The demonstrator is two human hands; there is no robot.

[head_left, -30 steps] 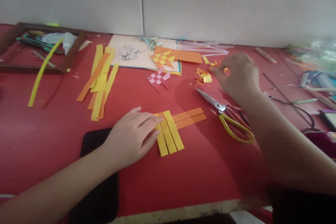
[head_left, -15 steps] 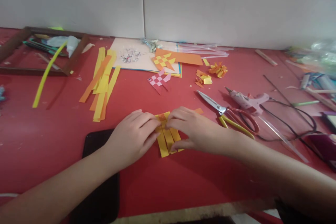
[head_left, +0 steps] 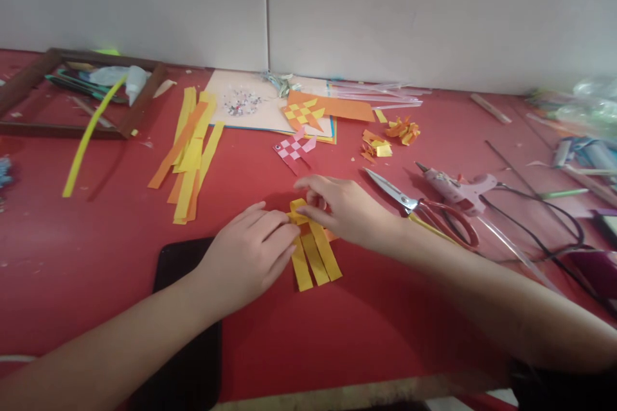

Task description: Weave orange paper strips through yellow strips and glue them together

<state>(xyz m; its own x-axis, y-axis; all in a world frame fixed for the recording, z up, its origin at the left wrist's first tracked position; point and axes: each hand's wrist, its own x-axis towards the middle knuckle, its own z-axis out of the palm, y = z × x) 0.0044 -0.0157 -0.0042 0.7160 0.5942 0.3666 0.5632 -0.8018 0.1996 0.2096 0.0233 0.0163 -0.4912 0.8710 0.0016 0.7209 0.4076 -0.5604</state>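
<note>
A small weave of yellow and orange paper strips (head_left: 315, 253) lies on the red table (head_left: 385, 314) in front of me. My left hand (head_left: 248, 253) lies flat with its fingers stretched out, pressing the weave's left edge. My right hand (head_left: 344, 209) comes in from the right and pinches the folded top end of a yellow strip (head_left: 297, 210), lifting it a little. The orange strips are mostly hidden under that hand.
Loose yellow and orange strips (head_left: 190, 151) lie at the left. Scissors (head_left: 419, 209) and a pink glue gun (head_left: 456, 186) with its cord sit to the right. Finished woven pieces (head_left: 295, 148), paper scraps (head_left: 380, 144), a wooden frame (head_left: 77, 93) and a black pad (head_left: 186, 327) surround the area.
My right hand came back from the scraps at the back to the weave and now pinches and lifts a yellow strip's top end. The left hand stayed put.
</note>
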